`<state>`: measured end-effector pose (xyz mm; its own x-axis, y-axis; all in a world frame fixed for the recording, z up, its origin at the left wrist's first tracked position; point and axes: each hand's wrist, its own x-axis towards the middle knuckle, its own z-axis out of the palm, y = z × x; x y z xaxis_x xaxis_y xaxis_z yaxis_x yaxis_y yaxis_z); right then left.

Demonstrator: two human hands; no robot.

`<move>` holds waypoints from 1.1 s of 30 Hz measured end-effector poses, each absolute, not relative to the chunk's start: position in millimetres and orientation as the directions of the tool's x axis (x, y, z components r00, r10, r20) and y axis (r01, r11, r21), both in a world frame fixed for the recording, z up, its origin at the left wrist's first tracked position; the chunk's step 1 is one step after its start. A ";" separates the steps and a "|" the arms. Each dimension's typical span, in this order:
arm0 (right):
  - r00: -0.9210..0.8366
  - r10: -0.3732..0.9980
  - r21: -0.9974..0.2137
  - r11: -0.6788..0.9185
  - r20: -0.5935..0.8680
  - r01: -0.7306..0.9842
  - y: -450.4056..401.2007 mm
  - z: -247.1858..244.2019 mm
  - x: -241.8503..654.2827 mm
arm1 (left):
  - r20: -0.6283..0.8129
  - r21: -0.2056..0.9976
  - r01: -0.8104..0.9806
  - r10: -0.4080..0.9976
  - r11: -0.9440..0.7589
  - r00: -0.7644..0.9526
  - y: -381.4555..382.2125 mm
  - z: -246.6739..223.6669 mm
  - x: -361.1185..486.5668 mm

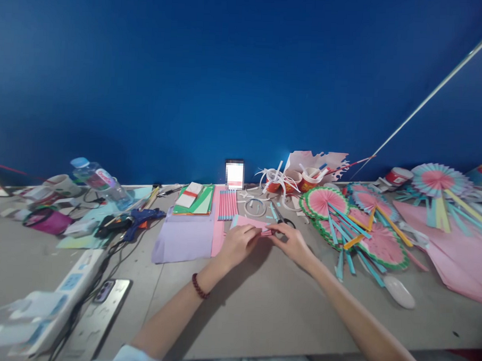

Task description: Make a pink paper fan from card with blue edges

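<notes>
My left hand (240, 243) and my right hand (293, 244) meet over the middle of the table, fingertips pinched on a pink paper (252, 222) with a pale blue edge. Narrow folds show in the paper between the two hands, while its flat part lies behind them. Just past my right hand sits a pair of scissors with dark handles (290, 223), partly covered by the fingers. A pleated pink and blue paper (228, 205) rests further back, on a pink sheet (217, 242).
Paper fans (328, 203) crowd the right side, near a white oval object (399, 292). Purple paper (182, 239), a blue glue gun (139, 221), a plastic bottle (105, 182), a phone (103, 318) and a power strip (70, 295) lie left. Cups (312, 178) stand at the blue wall.
</notes>
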<state>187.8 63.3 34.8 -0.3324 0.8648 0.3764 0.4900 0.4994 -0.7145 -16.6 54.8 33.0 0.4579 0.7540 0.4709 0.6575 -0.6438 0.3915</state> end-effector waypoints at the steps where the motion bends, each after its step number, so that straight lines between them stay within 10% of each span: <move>1: -0.325 0.863 -0.721 0.502 0.386 0.477 62.2 42.3 186.0 | 0.504 0.425 0.622 0.742 -0.658 0.442 55.7 37.4 -16.3; 14: -0.108 0.813 -0.767 0.577 0.572 0.282 62.8 131.6 159.3 | 0.493 0.835 0.190 0.855 -0.517 0.160 54.6 129.1 -16.0; 33: -0.071 0.971 -0.969 0.234 0.229 0.077 73.1 133.3 143.7 | 0.294 0.949 0.067 0.940 -0.309 0.172 55.6 126.3 -23.6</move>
<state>143.7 73.1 133.3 -0.0708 0.9709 0.2289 0.0774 0.2341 -0.9691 -23.6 55.6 126.3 0.1720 0.9401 0.2943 0.0669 -0.3093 0.9486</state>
